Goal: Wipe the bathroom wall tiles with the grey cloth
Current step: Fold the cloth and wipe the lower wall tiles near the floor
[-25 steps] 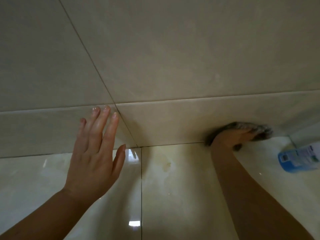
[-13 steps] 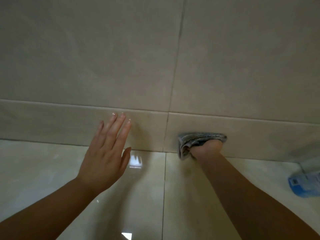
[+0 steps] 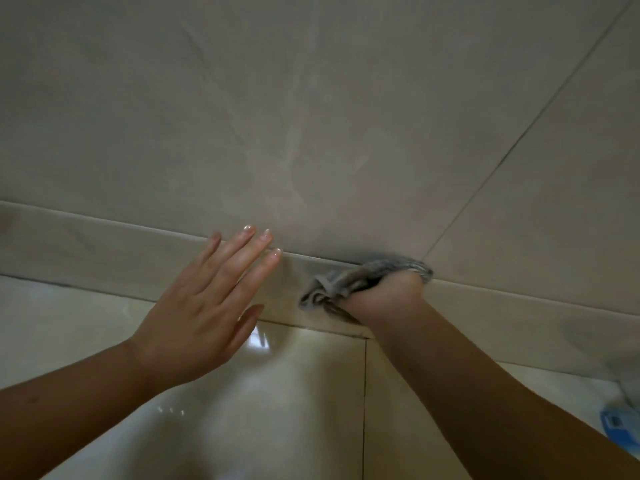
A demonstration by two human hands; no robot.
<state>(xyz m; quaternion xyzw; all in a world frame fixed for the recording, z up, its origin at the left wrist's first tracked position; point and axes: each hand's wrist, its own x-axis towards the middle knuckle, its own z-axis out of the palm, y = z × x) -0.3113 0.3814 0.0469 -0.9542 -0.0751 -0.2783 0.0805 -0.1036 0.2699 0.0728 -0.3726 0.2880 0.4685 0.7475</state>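
Beige wall tiles [image 3: 311,116] fill the upper part of the head view, with a narrow skirting strip [image 3: 104,251] running along their base. My right hand [image 3: 384,294] grips the crumpled grey cloth [image 3: 346,282] and presses it against the skirting strip where it meets the large tile. The cloth bunches out to the left of my fist and over its top. My left hand [image 3: 207,306] is spread flat with fingers apart, its fingertips near the top edge of the strip, just left of the cloth. It holds nothing.
Glossy cream floor tiles [image 3: 277,410] lie below the skirting, with a dark grout line running toward me. A blue object [image 3: 623,424] sits at the lower right edge, blurred. A diagonal grout joint [image 3: 519,147] crosses the wall at the upper right.
My right hand has carried the cloth leftward along the skirting and slightly up onto its top edge. The view has swung left, and the blue object has slid toward the right edge.
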